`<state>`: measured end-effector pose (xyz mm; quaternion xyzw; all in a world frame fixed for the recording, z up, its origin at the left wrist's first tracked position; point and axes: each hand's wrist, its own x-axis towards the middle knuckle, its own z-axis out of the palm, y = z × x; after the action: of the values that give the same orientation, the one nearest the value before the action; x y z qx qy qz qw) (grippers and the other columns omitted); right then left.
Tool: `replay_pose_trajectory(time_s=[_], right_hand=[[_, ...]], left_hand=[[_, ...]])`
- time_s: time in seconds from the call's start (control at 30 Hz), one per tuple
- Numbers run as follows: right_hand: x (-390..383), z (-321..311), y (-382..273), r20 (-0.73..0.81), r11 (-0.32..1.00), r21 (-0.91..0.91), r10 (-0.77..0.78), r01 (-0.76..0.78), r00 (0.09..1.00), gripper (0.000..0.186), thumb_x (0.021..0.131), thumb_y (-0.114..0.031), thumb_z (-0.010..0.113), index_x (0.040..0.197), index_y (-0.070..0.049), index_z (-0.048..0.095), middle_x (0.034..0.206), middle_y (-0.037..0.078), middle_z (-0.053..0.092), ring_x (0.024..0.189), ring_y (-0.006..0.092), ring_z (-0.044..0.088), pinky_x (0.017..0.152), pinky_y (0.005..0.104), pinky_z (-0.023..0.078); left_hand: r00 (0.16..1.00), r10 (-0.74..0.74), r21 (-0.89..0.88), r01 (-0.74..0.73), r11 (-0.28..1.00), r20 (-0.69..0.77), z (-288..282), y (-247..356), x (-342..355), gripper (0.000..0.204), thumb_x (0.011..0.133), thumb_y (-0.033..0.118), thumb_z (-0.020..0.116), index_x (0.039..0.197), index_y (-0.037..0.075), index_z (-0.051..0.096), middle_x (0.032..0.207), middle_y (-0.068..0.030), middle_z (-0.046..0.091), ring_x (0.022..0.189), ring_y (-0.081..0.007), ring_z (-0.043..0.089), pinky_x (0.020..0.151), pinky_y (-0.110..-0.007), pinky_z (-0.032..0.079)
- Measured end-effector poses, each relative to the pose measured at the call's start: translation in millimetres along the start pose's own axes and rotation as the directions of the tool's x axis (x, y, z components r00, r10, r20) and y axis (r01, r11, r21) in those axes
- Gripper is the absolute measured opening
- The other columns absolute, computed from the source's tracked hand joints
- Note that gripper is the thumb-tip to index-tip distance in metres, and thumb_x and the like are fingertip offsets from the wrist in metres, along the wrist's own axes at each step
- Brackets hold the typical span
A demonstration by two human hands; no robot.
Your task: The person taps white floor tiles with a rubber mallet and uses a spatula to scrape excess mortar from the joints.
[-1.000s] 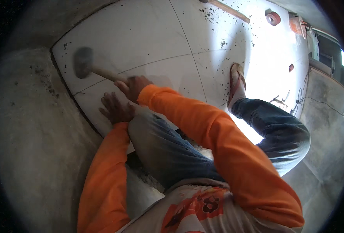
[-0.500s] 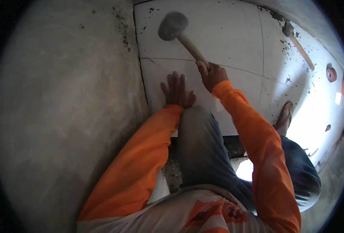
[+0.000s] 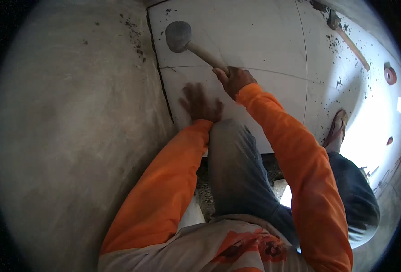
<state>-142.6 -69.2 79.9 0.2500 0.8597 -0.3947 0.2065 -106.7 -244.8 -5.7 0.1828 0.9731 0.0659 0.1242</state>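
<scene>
My right hand (image 3: 238, 82) is closed around the wooden handle of a rubber mallet (image 3: 179, 36). The mallet's grey head is over a large white floor tile (image 3: 232, 27), close to the wall; I cannot tell whether it touches. Fingers spread, my left hand (image 3: 200, 103) is on or just over the white tile nearest me, smeared a little by motion. A dark joint line separates this tile from the one beyond it. My left knee (image 3: 227, 136) rests beside the left hand.
A grey plastered wall (image 3: 82, 113) rises on the left. At the far right lie a hammer (image 3: 350, 43) with a wooden handle, a reddish ring-shaped roll (image 3: 390, 75) and dark crumbs. My sandalled right foot (image 3: 337, 127) stands on the tiles. Rough dark ground (image 3: 205, 186) shows below the tile edge.
The mallet head has moved left toward the wall, with my right hand shifting slightly left too. My left hand has shifted a little to the left and is now blurred.
</scene>
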Motion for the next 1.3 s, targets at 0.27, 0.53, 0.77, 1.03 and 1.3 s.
replay_pose_trajectory(time_s=[0.27, 0.53, 0.77, 1.03, 1.3], right_hand=[[-20, -42, -55, -0.023, 0.969, 0.202, -0.143, 0.145, 0.989, 0.056, 0.094, -0.050, 0.038, 0.085, 0.002, 0.057, 0.068, 0.020, 0.060, 0.070, 0.0359, 0.062, 0.067, 0.0429, 0.049], [9, 7, -21, -0.103, 0.944, -0.076, -0.328, 0.321, 0.939, 0.040, 0.092, -0.038, 0.049, 0.084, 0.001, 0.053, 0.068, 0.021, 0.060, 0.067, 0.0394, 0.061, 0.058, 0.0432, 0.047], [10, -3, -18, 0.073, 0.994, 0.104, -0.029, 0.021, 0.997, 0.052, 0.092, -0.049, 0.042, 0.098, 0.001, 0.054, 0.079, 0.026, 0.060, 0.077, 0.0402, 0.062, 0.066, 0.0468, 0.050], [-19, -142, 145, -0.399, 0.865, -0.498, -0.170, -0.057, 0.901, 0.044, 0.089, -0.046, 0.051, 0.083, -0.003, 0.054, 0.070, 0.019, 0.061, 0.070, 0.0388, 0.062, 0.058, 0.0459, 0.048], [-179, -237, 372, -0.683, 0.648, -0.193, 0.450, -0.736, 0.575, 0.081, 0.073, -0.078, 0.045, 0.093, -0.001, 0.060, 0.085, 0.024, 0.065, 0.087, 0.0407, 0.062, 0.077, 0.0460, 0.048]], left_hand=[[0.944, -0.272, 0.021, 0.281, 0.960, -0.189, -1, -21, 13, 0.085, 0.081, 0.049, 0.043, 0.143, 0.000, 0.013, 0.148, -0.0270, 0.011, 0.137, -0.0439, 0.005, 0.108, -0.058, 0.005], [0.971, -0.151, -0.037, 0.147, 0.989, -0.186, -14, -39, 39, 0.079, 0.080, 0.051, 0.048, 0.141, 0.008, 0.023, 0.146, -0.0281, 0.014, 0.134, -0.0466, 0.012, 0.107, -0.059, 0.012], [0.979, -0.164, 0.028, 0.169, 0.985, -0.123, -8, -32, 43, 0.082, 0.079, 0.050, 0.049, 0.143, 0.008, 0.020, 0.146, -0.0281, 0.012, 0.135, -0.0467, 0.011, 0.108, -0.058, 0.012], [0.954, -0.073, -0.004, 0.075, 0.997, -0.290, -7, -42, 39, 0.081, 0.077, 0.046, 0.053, 0.143, 0.009, 0.024, 0.148, -0.0252, 0.014, 0.136, -0.0446, 0.013, 0.109, -0.057, 0.011], [0.928, -0.085, -0.025, 0.081, 0.996, -0.362, -1, -40, 41, 0.066, 0.083, 0.040, 0.053, 0.139, 0.012, 0.034, 0.146, -0.0229, 0.023, 0.134, -0.0408, 0.021, 0.109, -0.052, 0.019]])
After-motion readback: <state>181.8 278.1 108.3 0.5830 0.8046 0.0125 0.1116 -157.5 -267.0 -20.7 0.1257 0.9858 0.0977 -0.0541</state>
